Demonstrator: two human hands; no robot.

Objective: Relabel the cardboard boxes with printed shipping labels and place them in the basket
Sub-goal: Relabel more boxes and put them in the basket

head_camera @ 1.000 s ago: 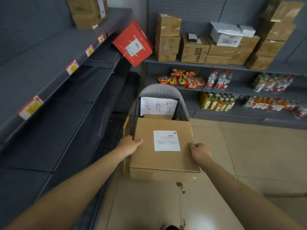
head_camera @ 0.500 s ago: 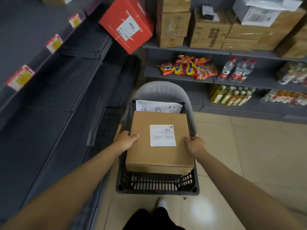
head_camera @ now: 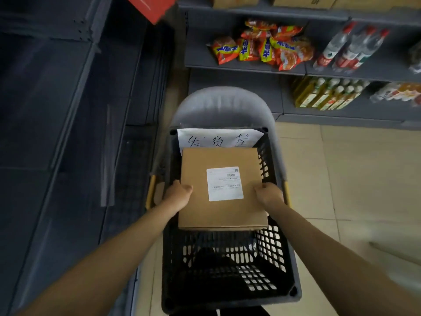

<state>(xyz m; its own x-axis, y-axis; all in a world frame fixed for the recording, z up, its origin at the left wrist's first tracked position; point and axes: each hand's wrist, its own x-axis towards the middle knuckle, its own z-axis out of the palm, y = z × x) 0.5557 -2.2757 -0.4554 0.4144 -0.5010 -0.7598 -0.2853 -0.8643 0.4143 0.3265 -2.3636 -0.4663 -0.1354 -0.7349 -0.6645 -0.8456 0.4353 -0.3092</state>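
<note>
A flat brown cardboard box [head_camera: 198, 208] with a white printed shipping label [head_camera: 224, 184] on its top sits inside the far half of a black slatted basket [head_camera: 230, 299]. My left hand [head_camera: 177, 196] grips the box's left edge, thumb on top. At the right edge my right hand [head_camera: 268, 195] holds it the same way. A white paper sign [head_camera: 218, 138] with handwritten characters stands at the basket's far wall, its lower part hidden by the box.
The basket stands on a tiled floor [head_camera: 364, 190] in front of a grey chair back [head_camera: 222, 103]. Dark empty shelves [head_camera: 57, 133] run along the left. Snack packets [head_camera: 262, 45], bottles [head_camera: 350, 49] and a red box [head_camera: 152, 5] fill the shelves ahead.
Both hands have carried the box forward and down from above the basket's near rim into the basket. My view has tilted down and closed in.
</note>
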